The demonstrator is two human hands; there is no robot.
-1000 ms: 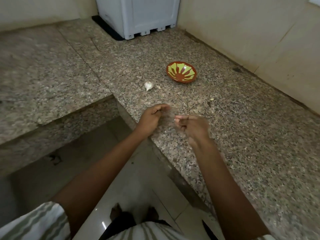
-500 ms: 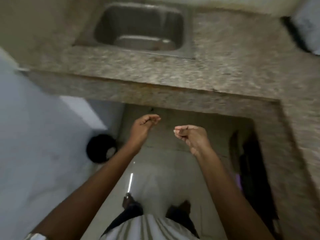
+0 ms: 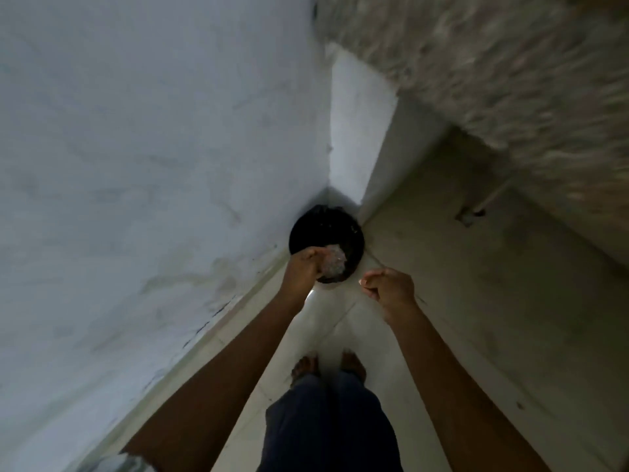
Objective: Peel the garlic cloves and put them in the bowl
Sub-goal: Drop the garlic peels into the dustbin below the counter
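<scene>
Garlic clove [image 3: 362, 283] is showing as just 1 small pale speck, sitting at the fingertips of the right hand [image 3: 389, 289], out over the floor [image 3: 459, 318] and just to the right of the bin [image 3: 352, 233]. It is too small and too dim to tell whether its skin is on or off.

2 hands and 2 bare forearms are reaching forward and down from the bottom of the view. The right hand is curling into a loose fist, knuckles up, with thumb and forefinger pinching the speck at the front. The left hand [image 3: 304, 272] is hanging over the near rim of the bin, wrist bent, fingers bunched and pointing down into it. Whether those fingers are holding anything I cannot tell; they are blurring into what lies beneath.

1 round black bin is standing in the corner where the pale wall [image 3: 136, 165] is meeting the floor. Inside it, 1 whitish, crinkled clump [image 3: 333, 265] is lying right beside the left fingers; touching or apart, I cannot tell.

2 bare feet [image 3: 305, 367] are standing side by side on the tiles below the hands, with dark trousers [image 3: 326, 424] above them. 1 speckled stone counter [image 3: 510, 80] is streaking across the upper right, heavily blurred.
</scene>
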